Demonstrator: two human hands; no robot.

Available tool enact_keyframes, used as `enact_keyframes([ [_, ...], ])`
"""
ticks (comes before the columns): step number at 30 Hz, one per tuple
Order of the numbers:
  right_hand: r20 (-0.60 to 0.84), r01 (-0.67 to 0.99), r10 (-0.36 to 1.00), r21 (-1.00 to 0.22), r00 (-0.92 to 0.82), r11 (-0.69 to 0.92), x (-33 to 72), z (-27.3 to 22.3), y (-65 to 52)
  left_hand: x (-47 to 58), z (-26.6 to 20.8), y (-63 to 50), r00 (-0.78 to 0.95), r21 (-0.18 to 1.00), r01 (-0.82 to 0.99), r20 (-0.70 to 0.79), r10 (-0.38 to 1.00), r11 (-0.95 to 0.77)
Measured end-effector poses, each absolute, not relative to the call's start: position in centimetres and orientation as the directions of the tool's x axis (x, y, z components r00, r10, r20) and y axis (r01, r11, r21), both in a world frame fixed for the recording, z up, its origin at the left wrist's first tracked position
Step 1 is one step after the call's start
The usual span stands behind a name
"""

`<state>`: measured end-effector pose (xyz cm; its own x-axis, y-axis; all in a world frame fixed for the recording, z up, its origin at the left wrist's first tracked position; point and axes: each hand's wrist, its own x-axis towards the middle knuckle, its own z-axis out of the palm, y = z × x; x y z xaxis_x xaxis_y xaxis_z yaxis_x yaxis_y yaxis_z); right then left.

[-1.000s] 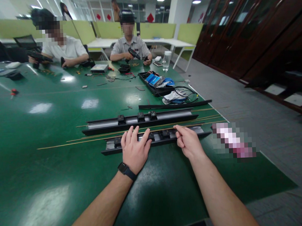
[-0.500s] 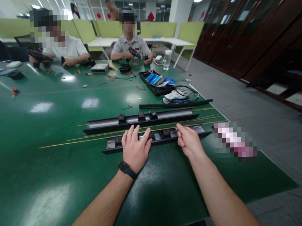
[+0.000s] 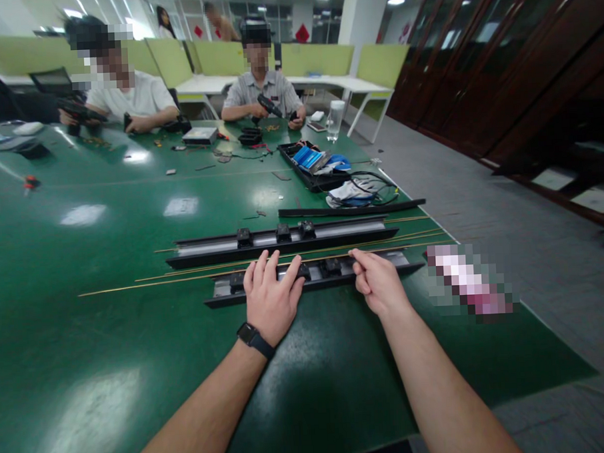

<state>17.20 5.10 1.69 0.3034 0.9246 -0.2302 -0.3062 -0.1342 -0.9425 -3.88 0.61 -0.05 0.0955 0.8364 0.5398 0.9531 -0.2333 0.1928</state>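
Observation:
My left hand, palm down with its fingers spread, lies over the near black rail and one of its small black blocks. The rail has a pale inner channel; what lies under my palm is hidden. At the rail's right part, my right hand is closed, thumb and forefinger pinched on a thin brass-coloured rod. That rod runs lengthwise along the rail, past my left fingertips. Several similar rods lie close by. Behind them stands a second black rail with black blocks in its channel.
A black strip lies farther back, near gloves and a black tray holding blue items. A blurred pink-and-white thing is at right, near the table edge. Across the green table sit two co-workers, one holding a power drill.
My right hand's fingertips have shifted slightly left along the rod. My left hand and the rails stay in place.

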Motion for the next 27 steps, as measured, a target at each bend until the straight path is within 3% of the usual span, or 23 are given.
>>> enact_keyframes([
  [15, -0.258, -0.329, 0.899, -0.934, 0.353, -0.139, 17.06, 1.53, 5.25, -3.89, 0.08, 0.62, 0.098, 0.194, 0.953, 0.535, 0.839, -0.235],
  [27, -0.222, -0.311, 0.929, -0.942, 0.297, -0.125, 17.23, 1.6, 5.09, -3.92, -0.03, 0.68, 0.098, 0.192, 0.953, 0.542, 0.835, -0.236],
])
